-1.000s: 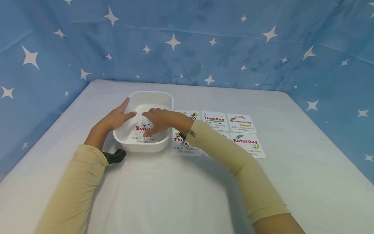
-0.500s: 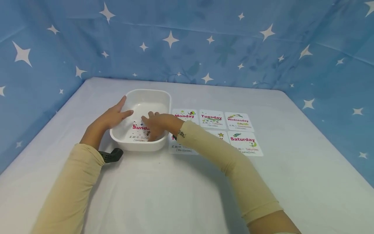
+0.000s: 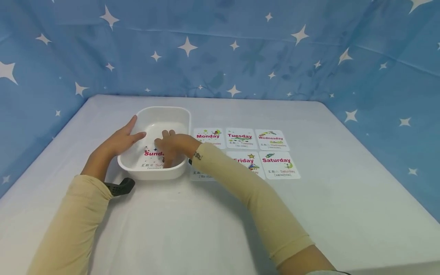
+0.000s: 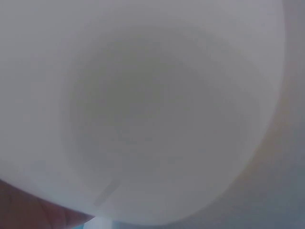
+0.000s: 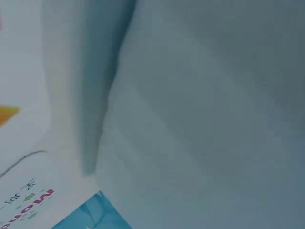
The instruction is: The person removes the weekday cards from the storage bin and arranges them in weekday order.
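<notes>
A white plastic tub (image 3: 154,175) stands on the left of the table, with a "Sunday" word card (image 3: 148,159) lying face up inside. My left hand (image 3: 118,143) holds the tub's left rim, thumb over the inner side. In the left wrist view the tub's wall (image 4: 157,119) fills most of the frame, with fingers (image 4: 35,210) at the lower left. Inside the tub, my right hand (image 3: 173,147) reaches onto the Sunday card's right side, thumb pointing down and covering part of it. Whether the fingers pinch the card is hidden.
Right of the tub, cards lie in two rows: Monday (image 3: 207,136), Tuesday (image 3: 240,139) and Wednesday (image 3: 271,140) behind, Friday (image 3: 245,162) and Saturday (image 3: 280,166) in front. My right sleeve partly covers another front-row card (image 3: 202,175). A starry blue curtain (image 3: 220,57) hangs behind.
My right hand has gone from hovering spread above the Sunday card to lower in the tub at its right side. The left hand keeps its place. The head view has turned right.
</notes>
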`<state>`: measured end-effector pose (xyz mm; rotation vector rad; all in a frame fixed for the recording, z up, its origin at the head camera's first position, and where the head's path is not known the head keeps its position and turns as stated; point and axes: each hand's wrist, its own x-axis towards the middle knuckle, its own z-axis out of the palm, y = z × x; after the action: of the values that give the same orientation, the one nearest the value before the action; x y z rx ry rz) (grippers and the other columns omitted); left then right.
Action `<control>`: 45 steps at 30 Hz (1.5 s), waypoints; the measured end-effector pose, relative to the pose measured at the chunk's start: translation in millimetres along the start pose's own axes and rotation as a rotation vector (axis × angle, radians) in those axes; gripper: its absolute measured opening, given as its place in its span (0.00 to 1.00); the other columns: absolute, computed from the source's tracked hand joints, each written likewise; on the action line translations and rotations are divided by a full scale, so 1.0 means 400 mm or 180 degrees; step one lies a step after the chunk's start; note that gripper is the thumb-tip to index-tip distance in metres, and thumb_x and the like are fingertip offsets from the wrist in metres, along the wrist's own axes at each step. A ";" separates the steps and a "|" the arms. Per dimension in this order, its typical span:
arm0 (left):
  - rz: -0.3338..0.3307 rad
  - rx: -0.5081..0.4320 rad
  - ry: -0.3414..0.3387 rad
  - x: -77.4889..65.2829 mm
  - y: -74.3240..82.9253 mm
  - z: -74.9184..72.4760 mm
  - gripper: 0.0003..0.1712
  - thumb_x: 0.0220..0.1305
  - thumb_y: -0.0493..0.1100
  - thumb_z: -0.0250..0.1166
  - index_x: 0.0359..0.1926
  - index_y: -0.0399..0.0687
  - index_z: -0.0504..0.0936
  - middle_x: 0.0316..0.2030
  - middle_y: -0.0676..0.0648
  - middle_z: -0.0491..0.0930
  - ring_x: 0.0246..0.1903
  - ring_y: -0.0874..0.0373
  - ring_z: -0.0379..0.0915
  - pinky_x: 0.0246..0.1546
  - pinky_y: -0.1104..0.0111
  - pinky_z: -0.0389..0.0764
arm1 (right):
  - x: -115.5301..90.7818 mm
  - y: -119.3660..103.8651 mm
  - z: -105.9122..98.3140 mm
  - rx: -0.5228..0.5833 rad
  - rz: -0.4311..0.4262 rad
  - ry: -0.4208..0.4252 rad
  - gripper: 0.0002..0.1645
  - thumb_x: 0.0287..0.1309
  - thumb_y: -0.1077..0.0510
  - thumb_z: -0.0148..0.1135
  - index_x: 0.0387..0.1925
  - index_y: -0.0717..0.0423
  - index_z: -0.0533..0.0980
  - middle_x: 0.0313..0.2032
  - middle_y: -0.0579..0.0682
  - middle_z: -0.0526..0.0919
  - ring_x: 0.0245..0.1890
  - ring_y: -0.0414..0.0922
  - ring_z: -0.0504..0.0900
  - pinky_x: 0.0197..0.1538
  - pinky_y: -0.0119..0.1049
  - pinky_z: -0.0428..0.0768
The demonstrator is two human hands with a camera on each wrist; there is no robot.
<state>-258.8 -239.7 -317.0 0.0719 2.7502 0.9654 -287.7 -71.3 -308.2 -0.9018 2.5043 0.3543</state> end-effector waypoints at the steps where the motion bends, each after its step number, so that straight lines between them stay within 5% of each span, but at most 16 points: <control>1: -0.0003 -0.0006 -0.0002 -0.001 -0.001 0.000 0.46 0.68 0.60 0.41 0.67 0.49 0.20 0.69 0.34 0.26 0.67 0.30 0.31 0.62 0.40 0.46 | 0.004 0.000 0.000 0.0013 -0.0005 -0.0005 0.55 0.42 0.36 0.67 0.68 0.38 0.49 0.63 0.46 0.55 0.59 0.41 0.55 0.62 0.39 0.63; 13: 0.0044 0.0034 -0.0005 0.005 -0.007 0.002 0.46 0.68 0.61 0.40 0.67 0.49 0.20 0.69 0.33 0.27 0.66 0.30 0.31 0.61 0.39 0.48 | 0.016 -0.001 0.002 0.0171 -0.0024 0.0081 0.74 0.34 0.35 0.71 0.69 0.33 0.27 0.64 0.45 0.49 0.55 0.40 0.56 0.58 0.35 0.67; 19: 0.0019 -0.0010 -0.0020 0.000 -0.005 0.001 0.46 0.68 0.60 0.41 0.67 0.49 0.19 0.69 0.34 0.25 0.67 0.30 0.29 0.62 0.39 0.47 | 0.016 -0.001 0.004 0.0140 0.0016 0.0000 0.72 0.37 0.34 0.68 0.69 0.35 0.27 0.69 0.47 0.44 0.61 0.41 0.57 0.63 0.38 0.64; 27: -0.0006 -0.0042 0.0000 -0.002 -0.002 -0.001 0.46 0.68 0.60 0.41 0.67 0.51 0.20 0.69 0.35 0.25 0.67 0.31 0.28 0.62 0.39 0.45 | 0.020 0.000 0.003 0.0076 0.0017 0.0041 0.66 0.38 0.34 0.68 0.71 0.43 0.39 0.65 0.48 0.53 0.61 0.41 0.57 0.65 0.39 0.62; 34: 0.0015 -0.0029 0.0019 -0.003 0.000 0.003 0.46 0.67 0.61 0.41 0.68 0.50 0.20 0.69 0.35 0.25 0.67 0.31 0.28 0.63 0.39 0.44 | 0.028 0.002 0.005 0.0226 -0.0032 0.0051 0.73 0.33 0.33 0.70 0.69 0.32 0.29 0.62 0.46 0.54 0.57 0.40 0.58 0.60 0.38 0.66; 39: 0.0023 -0.0019 0.0039 -0.006 -0.002 0.002 0.47 0.67 0.62 0.41 0.68 0.49 0.21 0.69 0.35 0.25 0.67 0.31 0.28 0.62 0.38 0.43 | 0.031 0.002 0.009 0.0318 -0.0294 0.0237 0.75 0.34 0.34 0.71 0.69 0.35 0.25 0.56 0.47 0.54 0.49 0.40 0.60 0.52 0.34 0.69; 45: 0.0036 -0.0017 0.0052 0.001 0.000 0.005 0.46 0.68 0.60 0.42 0.68 0.49 0.21 0.69 0.35 0.27 0.67 0.32 0.29 0.63 0.40 0.44 | 0.024 0.003 0.009 0.0177 -0.0277 0.0161 0.65 0.42 0.34 0.66 0.71 0.41 0.37 0.61 0.47 0.54 0.54 0.39 0.59 0.58 0.36 0.67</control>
<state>-258.9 -238.5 -318.6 0.0792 2.7648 0.9805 -294.0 -74.0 -316.1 -1.0055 2.4979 0.2354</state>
